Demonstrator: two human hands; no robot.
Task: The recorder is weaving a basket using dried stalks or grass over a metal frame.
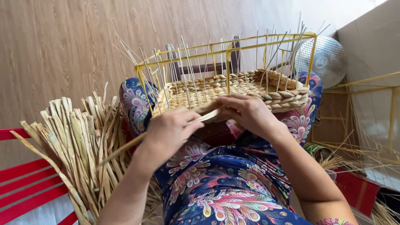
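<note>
A half-woven straw basket [287, 93] rests on my lap inside a yellow wire frame [266, 41], with several thin stakes standing up from its rim. My left hand [168, 131] is closed around a flat dried strand [125, 146] that runs from the lower left up to the basket's near edge. My right hand [246, 111] pinches the same strand at the near rim, fingers curled over the weave. Both hands sit close together at the basket's front wall.
A bundle of dried flat reeds [77, 141] lies at my left over a red slatted bench [29, 183]. Another yellow wire frame [375, 83] and a round metal lid [327, 60] stand at the right, with a red box [358, 189] and loose straw below.
</note>
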